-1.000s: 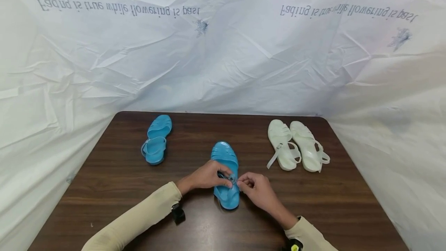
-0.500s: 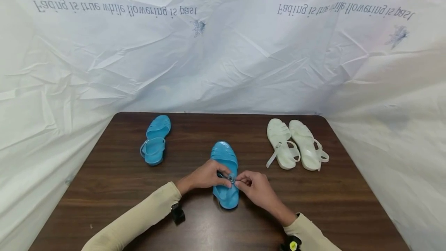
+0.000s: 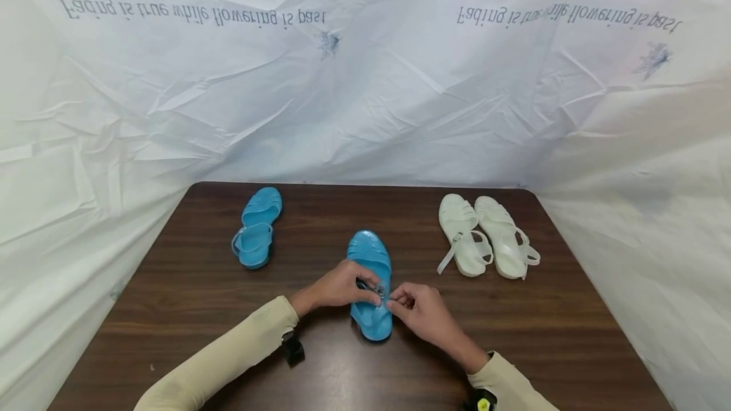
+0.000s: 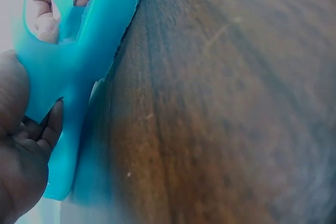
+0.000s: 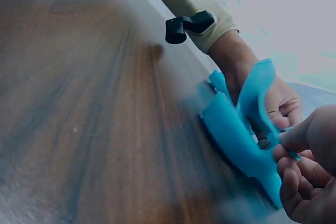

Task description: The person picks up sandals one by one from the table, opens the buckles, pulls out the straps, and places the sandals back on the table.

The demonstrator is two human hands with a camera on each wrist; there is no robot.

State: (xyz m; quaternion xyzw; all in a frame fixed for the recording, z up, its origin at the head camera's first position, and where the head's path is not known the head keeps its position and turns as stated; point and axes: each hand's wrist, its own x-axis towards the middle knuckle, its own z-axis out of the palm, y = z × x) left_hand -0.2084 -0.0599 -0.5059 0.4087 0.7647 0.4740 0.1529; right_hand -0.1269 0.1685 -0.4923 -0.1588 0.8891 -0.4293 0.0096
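A blue jelly sandal (image 3: 368, 249) lies at the middle of the table in the head view, toe pointing away from me. My left hand (image 3: 344, 285) reaches over its left side and grips the ankle strap by the small buckle (image 3: 381, 291), between thumb and fingers. On the right side, my right hand (image 3: 421, 311) pinches the strap between thumb and forefinger, close to the buckle. The right wrist view shows the raised heel strap (image 5: 257, 85) and a short strap tip (image 5: 295, 156) poking out below the right thumb. Fingers hide how far the strap passes through the buckle.
Another blue sandal (image 3: 255, 240) lies at the back left of the brown wooden table (image 3: 188, 309). Two white sandals, a left one (image 3: 457, 214) with a loose strap and a right one (image 3: 495, 224), lie side by side at the back right. White sheeting (image 3: 365, 113) hangs behind.
The right fingertips shift slightly beside the buckle, first toward it and then a little lower. My left hand and all the sandals stay where they were.
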